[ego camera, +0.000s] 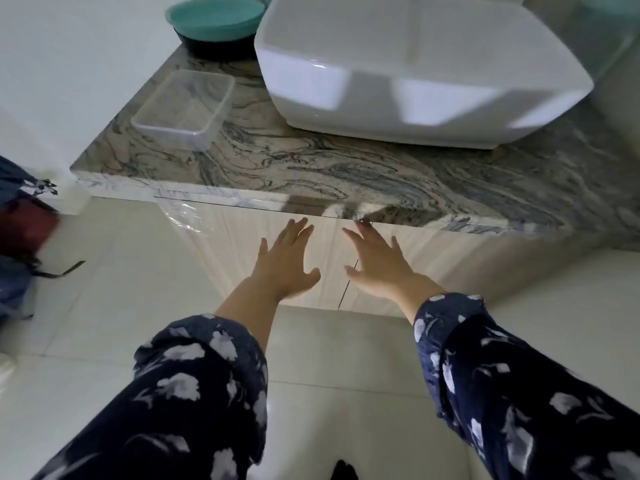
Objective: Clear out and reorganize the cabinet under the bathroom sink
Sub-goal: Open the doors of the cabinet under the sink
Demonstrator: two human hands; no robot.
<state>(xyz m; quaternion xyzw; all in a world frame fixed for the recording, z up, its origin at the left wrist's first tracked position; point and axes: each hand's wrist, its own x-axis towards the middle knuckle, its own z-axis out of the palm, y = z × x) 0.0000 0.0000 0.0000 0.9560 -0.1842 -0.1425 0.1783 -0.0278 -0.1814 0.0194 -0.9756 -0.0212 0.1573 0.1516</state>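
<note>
The cabinet under the sink has two pale wood-grain doors, both closed; the left door point(228, 247) meets the right door point(436, 268) at a dark seam. My left hand point(285, 259) lies flat with spread fingers in front of the left door. My right hand point(379, 261) is spread the same way in front of the right door, its fingertips up near the underside of the marbled countertop point(311, 168). Neither hand holds anything. The white basin point(415, 71) sits on the countertop above.
A clear rectangular plastic tub point(183, 107) stands on the countertop's left part. Behind it is a dark round container with a teal lid point(214, 24). Clothes or bags point(24, 244) lie on the tiled floor point(329, 344) at far left.
</note>
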